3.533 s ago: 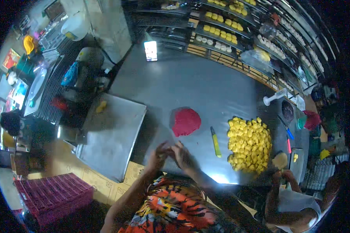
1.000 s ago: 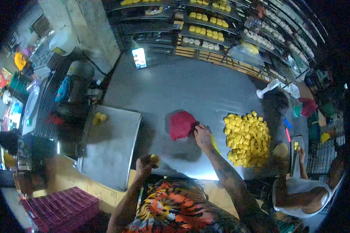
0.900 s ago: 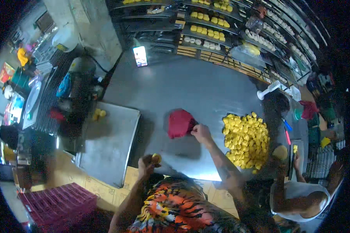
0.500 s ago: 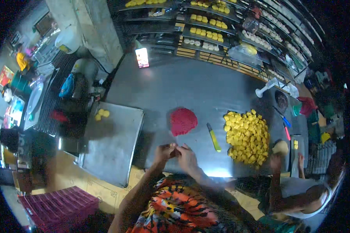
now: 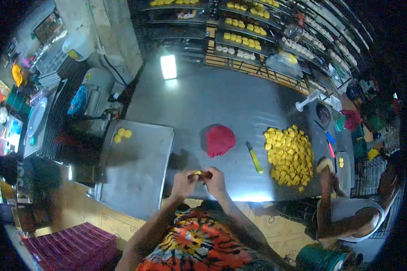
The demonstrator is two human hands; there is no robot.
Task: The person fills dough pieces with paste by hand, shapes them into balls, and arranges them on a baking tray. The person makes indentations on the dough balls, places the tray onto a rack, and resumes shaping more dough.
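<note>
My left hand (image 5: 183, 183) and my right hand (image 5: 215, 180) meet above the near edge of the steel table, fingers pinched around a small yellow dough piece (image 5: 197, 173); any filling inside is too small to make out. Beyond them lies a mound of red dough (image 5: 219, 141), with a yellow-handled cutting tool (image 5: 254, 157) to its right. A big heap of yellow dough pieces (image 5: 288, 156) covers the right part of the table. To my left, several yellow rounds (image 5: 122, 134) sit at the top of a metal tray (image 5: 135, 176).
A lit phone (image 5: 168, 67) stands at the back, below racks (image 5: 242, 40) of yellow and white pieces. A co-worker (image 5: 352, 217) at right handles pale dough (image 5: 324, 164) beside knives (image 5: 328, 139). Purple crates (image 5: 70, 246) stand lower left, stacked trays (image 5: 54, 126) further left.
My right hand, earlier at the red dough, has come back toward me to join my left hand at the yellow piece. The co-worker's hands have moved onto the pale dough.
</note>
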